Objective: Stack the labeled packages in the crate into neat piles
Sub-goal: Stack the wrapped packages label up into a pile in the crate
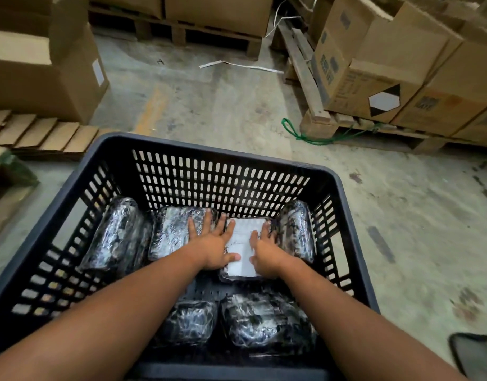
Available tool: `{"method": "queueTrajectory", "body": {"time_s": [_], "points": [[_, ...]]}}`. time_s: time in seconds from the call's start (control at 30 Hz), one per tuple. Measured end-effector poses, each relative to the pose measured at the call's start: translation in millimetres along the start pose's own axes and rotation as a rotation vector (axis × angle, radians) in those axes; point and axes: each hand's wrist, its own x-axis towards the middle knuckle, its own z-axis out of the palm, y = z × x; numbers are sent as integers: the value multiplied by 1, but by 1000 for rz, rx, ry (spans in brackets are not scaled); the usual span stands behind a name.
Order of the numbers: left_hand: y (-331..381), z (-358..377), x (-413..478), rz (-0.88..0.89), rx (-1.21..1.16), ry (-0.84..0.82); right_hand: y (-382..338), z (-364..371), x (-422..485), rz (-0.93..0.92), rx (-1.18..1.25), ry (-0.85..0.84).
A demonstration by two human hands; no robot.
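Head view shows the left hand (212,244) and right hand (265,253), fingers spread flat, pressing the labeled package (245,244) at twelve o'clock in the crate (165,144); square its edges before releasing.

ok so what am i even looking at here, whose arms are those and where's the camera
This is one picture from a camera worn on a person's head, looking forward and down, so the two bare arms are the wearer's own. There is no robot. Both reach into a dark plastic crate standing on a concrete floor, with cardboard boxes on pallets around. Inside lie several shiny plastic-wrapped packages. The left hand rests flat, fingers spread, across a wrapped package and the one with a white label. The right hand rests on that labelled package too. Nothing is lifted; both hands lie open.
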Motion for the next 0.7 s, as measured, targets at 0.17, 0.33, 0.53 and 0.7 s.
{"method": "queueTrajectory", "body": {"time_s": [0.17, 0.33, 0.53, 0.7], "points": [[0, -2, -3, 6, -14, -26, -8, 2, -3, 35, -40, 24], [1, -9, -13, 83, 41, -28, -8, -33, -20, 3, 169, 274], [13, -7, -21, 215, 206, -42, 5, -93, -54, 165, 20, 628], [19, -8, -20, 185, 224, -37, 6, -78, -60, 274, -146, 446]]}}
